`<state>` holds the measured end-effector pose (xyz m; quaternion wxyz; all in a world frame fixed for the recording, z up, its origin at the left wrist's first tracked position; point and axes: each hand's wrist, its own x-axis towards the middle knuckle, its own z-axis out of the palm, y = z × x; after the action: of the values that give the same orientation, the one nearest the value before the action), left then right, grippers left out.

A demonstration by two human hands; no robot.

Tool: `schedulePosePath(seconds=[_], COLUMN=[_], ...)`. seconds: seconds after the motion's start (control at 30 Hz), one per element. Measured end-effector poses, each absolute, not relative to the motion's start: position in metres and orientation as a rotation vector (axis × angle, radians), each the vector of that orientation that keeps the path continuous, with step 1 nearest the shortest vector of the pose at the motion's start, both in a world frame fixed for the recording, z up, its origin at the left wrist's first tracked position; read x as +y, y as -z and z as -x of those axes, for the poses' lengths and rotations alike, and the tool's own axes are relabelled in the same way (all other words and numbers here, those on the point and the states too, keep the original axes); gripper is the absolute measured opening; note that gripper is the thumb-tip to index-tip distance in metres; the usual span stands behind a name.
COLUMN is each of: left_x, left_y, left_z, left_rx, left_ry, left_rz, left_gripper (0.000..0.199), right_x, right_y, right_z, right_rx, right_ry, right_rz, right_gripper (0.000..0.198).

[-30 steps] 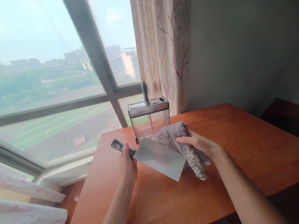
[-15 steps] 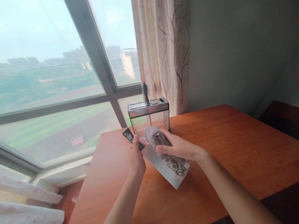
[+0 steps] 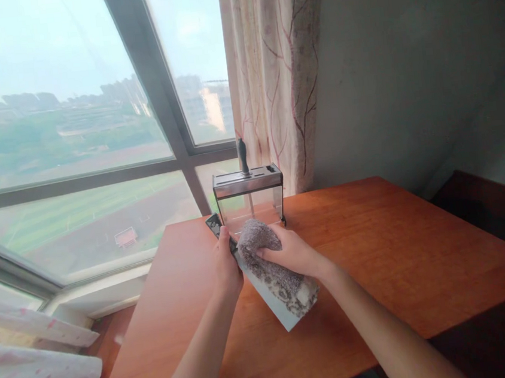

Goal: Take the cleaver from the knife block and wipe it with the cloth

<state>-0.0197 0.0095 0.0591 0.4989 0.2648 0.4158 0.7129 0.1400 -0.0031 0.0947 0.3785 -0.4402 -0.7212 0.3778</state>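
A cleaver (image 3: 268, 300) with a broad pale blade and a dark handle is held over the table. My left hand (image 3: 228, 264) is closed around its handle, thumb on top. A grey-brown fluffy cloth (image 3: 269, 262) lies folded along the blade and covers much of it. My right hand (image 3: 293, 251) grips this cloth and presses it against the blade, its thumb sunk into the pile. Just behind the hands stands a clear-sided knife block (image 3: 247, 182) with a metal slotted top. One dark knife handle (image 3: 242, 156) sticks up from it.
The wooden table (image 3: 366, 243) stretches to the right and toward me. Beyond its left side are a large window (image 3: 66, 136) and a pale curtain (image 3: 41, 367). Another curtain (image 3: 277, 78) hangs behind the knife block, beside a grey wall (image 3: 393, 66).
The cloth has shifted slightly down the blade toward its far end and covers more of it. My right hand has moved slightly left, its fingers bunching the cloth more.
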Motion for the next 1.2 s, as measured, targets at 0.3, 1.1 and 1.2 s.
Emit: schedulePosePath(seconds=[0.3,1.1,1.2], left_x=[0.007,0.007,0.005], left_y=[-0.063,-0.082,-0.077], left_z=[0.028,0.039,0.034], left_rx=[0.965,0.95,0.921], left_ry=[-1.688,-1.83,-1.778], left_rz=[-0.734,-0.6,-0.619], left_gripper=[0.046,0.049,0.05], right_x=[-0.009,-0.02,-0.016], right_y=[-0.082,-0.086,-0.089], right_z=[-0.138,-0.172,-0.163], right_rx=[-1.749,-1.959,-1.945], right_ry=[-1.054,-1.234,-1.217], right_rz=[1.053,1.083,1.046], right_gripper=[0.044,0.043,0.044])
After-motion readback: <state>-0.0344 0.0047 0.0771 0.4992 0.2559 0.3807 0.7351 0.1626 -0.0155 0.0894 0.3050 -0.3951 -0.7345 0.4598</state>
